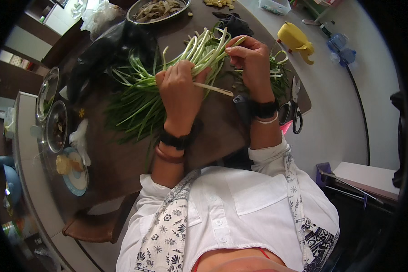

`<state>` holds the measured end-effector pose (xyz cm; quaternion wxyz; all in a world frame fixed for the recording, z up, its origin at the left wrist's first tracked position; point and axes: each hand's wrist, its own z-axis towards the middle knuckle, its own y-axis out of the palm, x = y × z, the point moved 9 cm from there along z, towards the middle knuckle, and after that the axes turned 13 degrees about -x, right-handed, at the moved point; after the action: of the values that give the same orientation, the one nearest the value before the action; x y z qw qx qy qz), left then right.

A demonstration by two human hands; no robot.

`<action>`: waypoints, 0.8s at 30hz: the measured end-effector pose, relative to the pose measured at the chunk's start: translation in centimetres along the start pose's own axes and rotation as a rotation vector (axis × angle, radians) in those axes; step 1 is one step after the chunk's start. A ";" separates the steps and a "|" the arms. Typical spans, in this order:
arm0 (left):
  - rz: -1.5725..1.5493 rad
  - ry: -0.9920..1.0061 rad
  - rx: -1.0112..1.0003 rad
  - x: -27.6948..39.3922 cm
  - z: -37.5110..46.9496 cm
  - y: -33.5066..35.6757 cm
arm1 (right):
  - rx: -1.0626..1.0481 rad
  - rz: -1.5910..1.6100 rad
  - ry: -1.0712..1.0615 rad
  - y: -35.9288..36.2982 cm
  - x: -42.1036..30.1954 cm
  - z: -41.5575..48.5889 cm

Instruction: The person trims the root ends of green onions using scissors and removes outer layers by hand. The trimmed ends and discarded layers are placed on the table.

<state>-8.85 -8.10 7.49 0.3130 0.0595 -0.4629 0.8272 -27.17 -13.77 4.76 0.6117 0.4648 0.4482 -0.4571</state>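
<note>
My left hand (179, 90) is closed around a thick bunch of garlic chives (139, 105), held just over the brown table. Pale stems point up to the right, and the dark green leaves spread to the left. One loose pale stalk (214, 89) juts out rightward from beneath the left hand. With thumb and forefinger, my right hand (253, 59) pinches a pale green stalk tip (239, 41) at the right side of the bunch. Its other fingers are curled. A small heap of green trimmings (279, 73) lies just right of that wrist.
Black-handled scissors (294, 107) lie at the table's right edge. Beyond the chives are a black plastic bag (115, 51), a dark cloth (236, 24), garlic cloves (221, 3) and a metal tray (131, 17) of brownish food. Dishes, including a blue-rimmed plate (78, 188), line the left side.
</note>
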 end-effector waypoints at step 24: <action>-0.190 0.013 0.099 -1.2 -0.2 -2.1 | 0.368 -1.426 0.512 -14.4 0.0 -18.3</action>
<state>-6.64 -7.75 8.46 0.3897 0.1131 -0.4117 0.8160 -43.52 1.92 -0.55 -0.0393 0.2494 0.6829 -0.6855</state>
